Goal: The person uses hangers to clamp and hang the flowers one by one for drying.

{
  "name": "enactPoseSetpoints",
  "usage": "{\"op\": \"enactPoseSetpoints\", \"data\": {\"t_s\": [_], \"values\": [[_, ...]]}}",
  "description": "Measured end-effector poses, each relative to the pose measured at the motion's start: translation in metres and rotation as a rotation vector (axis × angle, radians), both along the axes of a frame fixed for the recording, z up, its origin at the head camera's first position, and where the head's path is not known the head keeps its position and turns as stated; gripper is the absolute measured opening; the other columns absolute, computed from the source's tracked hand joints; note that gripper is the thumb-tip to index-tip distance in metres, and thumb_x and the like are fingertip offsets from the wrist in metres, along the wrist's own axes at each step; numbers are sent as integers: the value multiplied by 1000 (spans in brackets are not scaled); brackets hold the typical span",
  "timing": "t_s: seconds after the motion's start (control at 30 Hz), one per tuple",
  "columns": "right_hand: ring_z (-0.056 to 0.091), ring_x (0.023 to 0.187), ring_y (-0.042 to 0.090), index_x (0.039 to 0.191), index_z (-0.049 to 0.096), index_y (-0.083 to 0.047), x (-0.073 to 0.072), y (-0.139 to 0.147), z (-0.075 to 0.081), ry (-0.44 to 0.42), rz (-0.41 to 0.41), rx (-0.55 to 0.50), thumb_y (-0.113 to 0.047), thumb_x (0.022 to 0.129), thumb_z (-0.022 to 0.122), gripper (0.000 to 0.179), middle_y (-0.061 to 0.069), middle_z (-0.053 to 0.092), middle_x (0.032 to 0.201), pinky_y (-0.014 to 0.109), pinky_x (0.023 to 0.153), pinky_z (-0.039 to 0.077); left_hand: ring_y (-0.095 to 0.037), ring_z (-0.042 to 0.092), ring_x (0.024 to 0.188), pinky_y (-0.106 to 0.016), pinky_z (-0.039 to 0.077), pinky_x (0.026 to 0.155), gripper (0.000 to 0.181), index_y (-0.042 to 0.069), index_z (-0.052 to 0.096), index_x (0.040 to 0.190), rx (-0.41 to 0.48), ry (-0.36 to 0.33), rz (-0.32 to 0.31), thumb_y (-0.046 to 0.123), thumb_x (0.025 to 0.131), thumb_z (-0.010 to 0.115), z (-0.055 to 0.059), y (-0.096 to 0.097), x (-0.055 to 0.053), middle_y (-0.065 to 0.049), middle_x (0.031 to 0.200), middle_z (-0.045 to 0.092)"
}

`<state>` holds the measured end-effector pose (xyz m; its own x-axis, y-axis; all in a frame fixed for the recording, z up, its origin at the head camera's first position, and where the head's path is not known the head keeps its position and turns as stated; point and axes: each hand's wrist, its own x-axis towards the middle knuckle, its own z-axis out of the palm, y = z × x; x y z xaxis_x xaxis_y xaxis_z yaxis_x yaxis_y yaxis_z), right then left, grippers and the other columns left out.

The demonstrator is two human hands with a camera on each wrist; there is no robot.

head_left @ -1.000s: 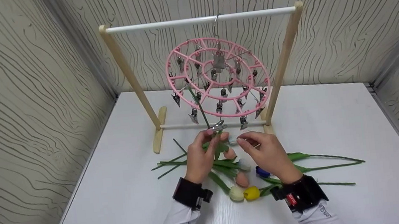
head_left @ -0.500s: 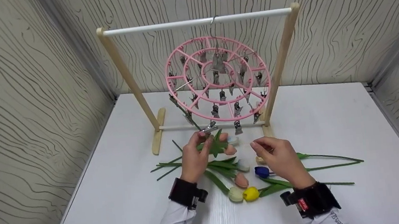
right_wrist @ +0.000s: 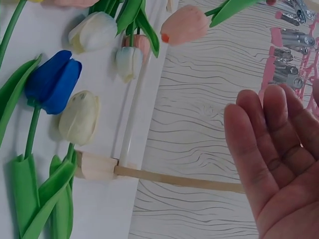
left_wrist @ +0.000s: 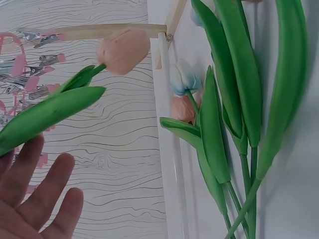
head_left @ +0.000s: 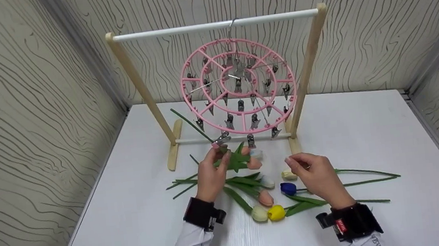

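In the head view my left hand (head_left: 211, 177) pinches an artificial tulip by its leafy stem, just below a metal clip (head_left: 222, 139) on the front left edge of a pink round clip hanger (head_left: 245, 131). The green stem (head_left: 191, 126) slants up and left past the clip. In the left wrist view the tulip's peach bloom (left_wrist: 124, 52) points away from the fingers, which are otherwise loosely spread. My right hand (head_left: 318, 173) hovers over the table with loosely bent fingers and holds nothing. Below it lie a blue tulip (head_left: 288, 188) and a cream tulip (head_left: 289, 174).
The hanger hangs by a hook from the white rod (head_left: 173, 31) of a wooden stand (head_left: 140, 86), with several other metal clips dangling from it. More tulips lie beneath the hands, among them a yellow tulip (head_left: 276, 212) and a white tulip (head_left: 259, 213). Patterned walls enclose the table.
The hanger has turned, and the clip and tulip stem have swung left along with my left hand. My right hand has drawn away to the right, uncovering the blue and cream blooms.
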<state>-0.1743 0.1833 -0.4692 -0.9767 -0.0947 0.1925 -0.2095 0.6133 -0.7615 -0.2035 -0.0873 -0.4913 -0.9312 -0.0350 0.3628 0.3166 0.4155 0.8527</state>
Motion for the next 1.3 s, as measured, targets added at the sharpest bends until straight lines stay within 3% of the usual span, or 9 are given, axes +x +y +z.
{"op": "enactPoseSetpoints", "data": {"t_s": [0.23,0.47,0.73,1.03,1.3], "values": [[59,71,12,106,73,-14,2,11,-7,-46,-29,-6,-44,97,56,35,-1,68,81,19,66,52,-21,68,105,-39,55,85,34,13,60,126,-4,-21,-4,33,99,57,-3,-5,1,-7,112,71],[62,77,12,108,73,-11,4,25,-16,-72,-60,20,-46,97,54,41,1,72,90,19,70,52,-26,64,112,-48,49,98,46,8,55,134,6,-46,12,38,99,55,-5,-11,1,-12,117,69],[62,83,14,109,73,-10,7,46,-27,-78,-106,85,-47,97,54,43,4,73,93,22,72,52,-27,62,117,-45,52,94,52,8,49,141,-20,-101,31,36,99,57,-9,-21,6,-14,129,64],[62,80,12,113,71,-7,12,73,-45,-117,-134,155,-46,98,54,45,6,73,90,25,70,50,-31,62,117,-45,52,92,56,5,48,142,-43,-126,23,39,99,56,-25,-34,24,-14,125,66],[62,79,14,111,71,-5,18,101,-62,-113,-149,237,-42,98,56,42,4,72,89,27,66,48,-25,63,114,-51,50,94,51,9,51,140,-98,-146,23,40,99,55,-39,-44,45,-7,123,68]]}}
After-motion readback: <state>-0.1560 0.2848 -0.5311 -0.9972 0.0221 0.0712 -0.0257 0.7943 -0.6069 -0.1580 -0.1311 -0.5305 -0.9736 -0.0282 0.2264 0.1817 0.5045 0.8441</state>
